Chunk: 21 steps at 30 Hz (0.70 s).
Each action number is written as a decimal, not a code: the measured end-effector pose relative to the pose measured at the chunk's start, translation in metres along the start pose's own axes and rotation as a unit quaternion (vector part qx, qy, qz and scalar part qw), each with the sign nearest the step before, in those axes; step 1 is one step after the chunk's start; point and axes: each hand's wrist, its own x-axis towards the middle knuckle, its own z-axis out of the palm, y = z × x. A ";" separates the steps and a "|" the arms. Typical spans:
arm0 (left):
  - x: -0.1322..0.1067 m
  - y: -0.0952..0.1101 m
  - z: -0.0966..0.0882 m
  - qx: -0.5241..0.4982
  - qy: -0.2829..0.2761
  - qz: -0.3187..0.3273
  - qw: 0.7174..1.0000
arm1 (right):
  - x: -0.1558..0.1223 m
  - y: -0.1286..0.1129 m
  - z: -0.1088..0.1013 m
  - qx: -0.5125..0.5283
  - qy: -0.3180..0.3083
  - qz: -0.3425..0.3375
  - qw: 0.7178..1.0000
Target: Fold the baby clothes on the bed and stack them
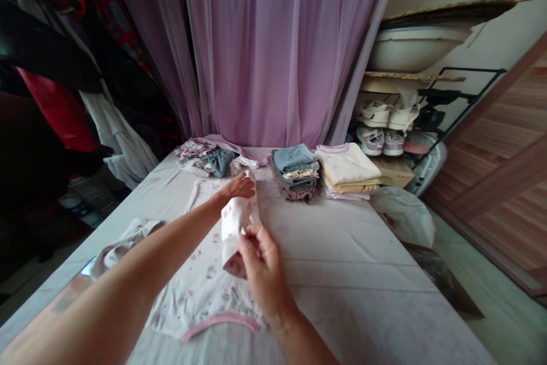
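A white child's shirt (200,279) with small pink and grey prints lies on the covered table, its pink neckline toward me. Part of its right side is lifted and folded over. My left hand (240,187) reaches to the far end of the shirt, fingers closed on the cloth there. Nearer to me, my right hand (262,259) pinches the raised edge of the same shirt between thumb and fingers. The folded flap hangs between both hands, and a reddish patch shows under it.
Folded trousers (296,167) and folded shirts (348,168) stand stacked at the back. A heap of crumpled clothes (213,160) lies back left, a loose white garment (123,245) at left. Beyond the right edge are a plastic bag (404,217) and a shoe rack (384,120).
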 end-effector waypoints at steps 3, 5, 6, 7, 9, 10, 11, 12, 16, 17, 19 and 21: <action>-0.033 -0.024 -0.003 0.038 -0.010 0.005 0.999 | 0.004 0.029 0.028 -0.087 -0.024 -0.028 0.996; -0.058 -0.039 -0.003 0.077 -0.002 -0.014 0.997 | 0.006 0.043 0.033 -0.148 -0.060 -0.040 0.986; -0.070 -0.045 -0.004 0.094 0.001 -0.030 0.995 | 0.008 0.047 0.032 -0.178 -0.077 -0.044 0.980; -0.081 -0.050 -0.005 0.104 0.001 -0.046 0.993 | 0.011 0.049 0.028 -0.207 -0.087 -0.049 0.973; -0.095 -0.053 -0.008 0.105 -0.008 -0.078 0.991 | 0.018 0.047 0.012 -0.257 -0.082 -0.059 0.961; -0.099 -0.051 -0.011 0.100 -0.015 -0.091 0.991 | 0.021 0.044 0.001 -0.274 -0.063 -0.068 0.957; -0.099 -0.048 -0.013 0.093 -0.023 -0.105 0.990 | 0.024 0.040 -0.011 -0.294 -0.041 -0.079 0.952; -0.098 -0.042 -0.016 0.081 -0.031 -0.120 0.989 | 0.025 0.037 -0.024 -0.319 -0.016 -0.088 0.943; -0.075 -0.018 -0.016 -0.020 -0.049 -0.214 0.975 | 0.008 0.033 -0.071 -0.424 0.064 -0.115 0.896; -0.067 -0.014 -0.013 -0.050 -0.051 -0.240 0.968 | -0.001 0.035 -0.079 -0.441 0.055 -0.121 0.888; -0.050 -0.012 -0.005 -0.091 -0.053 -0.281 0.954 | -0.020 0.044 -0.088 -0.463 0.033 -0.125 0.877; -0.033 -0.015 0.003 -0.106 -0.053 -0.308 0.944 | -0.035 0.055 -0.089 -0.473 0.028 -0.116 0.873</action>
